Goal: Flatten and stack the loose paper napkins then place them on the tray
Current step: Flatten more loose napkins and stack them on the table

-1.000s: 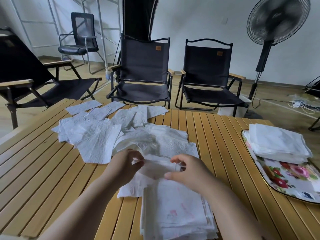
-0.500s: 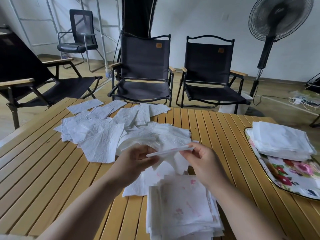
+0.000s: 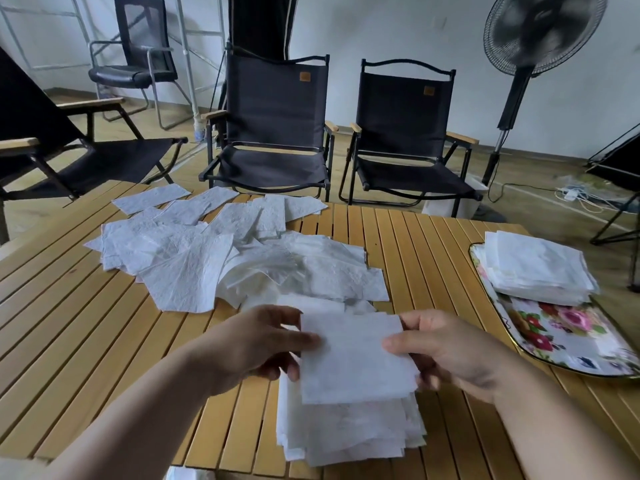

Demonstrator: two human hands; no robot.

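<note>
— How was the grip of each hand found?

— Each grip was closed on one flat napkin. Its left edge was pinched by the left hand, with the thumb laid on top and the fingers curled beneath. Its right edge was pinched the same way by the right hand. Both forearms were reached in from the near edge, the palms were turned toward each other, and the sheet was held roughly level between them.

— And where was that napkin held?

— It was held just over the near stack of flattened napkins on the slatted worktop; whether sheet and stack touched could not be told. Beyond the hands, loose napkins were heaped across the far left. At the right edge a floral tray was set, and a second stack was piled on its far end. Behind the worktop, black folding chairs and a standing fan were seen.
</note>
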